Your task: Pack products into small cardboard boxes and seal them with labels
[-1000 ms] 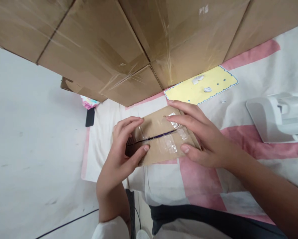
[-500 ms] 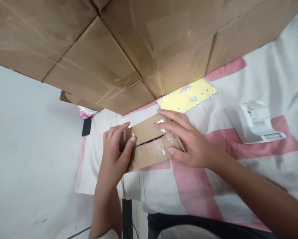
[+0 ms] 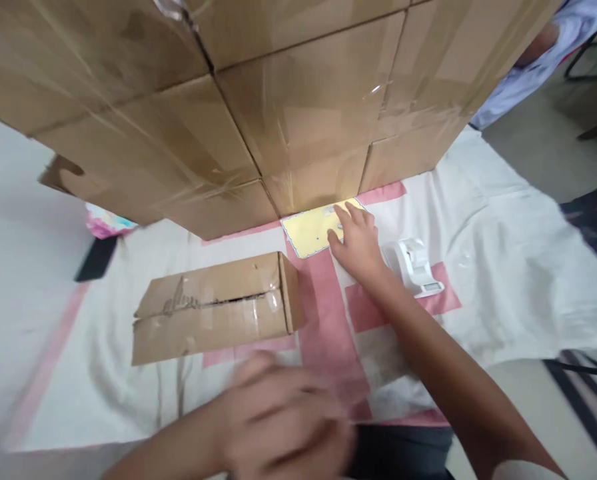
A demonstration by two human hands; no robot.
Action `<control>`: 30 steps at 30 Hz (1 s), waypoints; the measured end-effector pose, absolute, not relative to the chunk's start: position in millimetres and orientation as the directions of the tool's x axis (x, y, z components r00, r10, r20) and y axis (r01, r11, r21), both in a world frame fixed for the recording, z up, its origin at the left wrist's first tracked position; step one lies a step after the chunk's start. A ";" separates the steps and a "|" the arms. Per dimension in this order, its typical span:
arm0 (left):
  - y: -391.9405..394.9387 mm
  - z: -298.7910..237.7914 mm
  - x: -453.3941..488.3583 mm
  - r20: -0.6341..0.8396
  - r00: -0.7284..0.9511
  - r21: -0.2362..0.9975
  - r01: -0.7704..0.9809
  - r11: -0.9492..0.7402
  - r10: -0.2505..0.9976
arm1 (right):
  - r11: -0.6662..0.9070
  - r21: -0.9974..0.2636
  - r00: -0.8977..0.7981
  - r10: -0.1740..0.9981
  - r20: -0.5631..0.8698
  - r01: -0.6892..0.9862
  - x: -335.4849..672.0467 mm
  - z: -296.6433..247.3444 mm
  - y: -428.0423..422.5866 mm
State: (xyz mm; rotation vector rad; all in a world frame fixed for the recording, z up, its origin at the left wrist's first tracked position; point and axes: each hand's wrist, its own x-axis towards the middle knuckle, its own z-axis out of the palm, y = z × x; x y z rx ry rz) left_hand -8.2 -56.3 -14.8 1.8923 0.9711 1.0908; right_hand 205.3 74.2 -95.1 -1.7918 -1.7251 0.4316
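A taped cardboard box (image 3: 218,307) lies on the cloth, a dark gap along its top seam and pen marks at its left end. Close to the camera, my left hand (image 3: 288,427) is smeared by motion in front of the box; its fingers cannot be made out clearly. My right hand (image 3: 353,243) reaches over the right part of a yellow card (image 3: 306,233) with a blue scalloped border. Its fingers are apart over small whitish pieces on the card; whether they touch is unclear. Just right of that hand stands a white tape dispenser (image 3: 414,267).
A wall of large taped cardboard boxes (image 3: 308,100) rises along the far side. A dark flat object (image 3: 96,259) and a colourful wrapper (image 3: 106,223) lie at the left. The pink-and-white cloth (image 3: 508,267) covers the table. Another person's sleeve (image 3: 533,77) shows at top right.
Both hands have let go of the cardboard box. My right hand has moved to the yellow card, while my left has come back toward my body. The view has shifted, showing more at the right.
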 end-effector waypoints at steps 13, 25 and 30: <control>-90.0 -143.6 68.1 0.544 0.797 0.788 -0.377 -0.486 0.262 | 0.028 -0.851 0.289 0.934 0.208 0.524 221.2 -116.3 96.0; -41.4 -127.7 76.2 -0.320 0.783 0.298 -0.451 0.841 0.533 | 0.064 -0.973 0.138 0.986 0.097 0.223 215.4 -107.5 85.9; -40.9 -126.9 72.5 -0.293 0.738 0.294 -0.535 0.792 0.607 | -0.060 -0.974 -0.220 0.969 -0.109 0.218 220.6 -80.5 75.9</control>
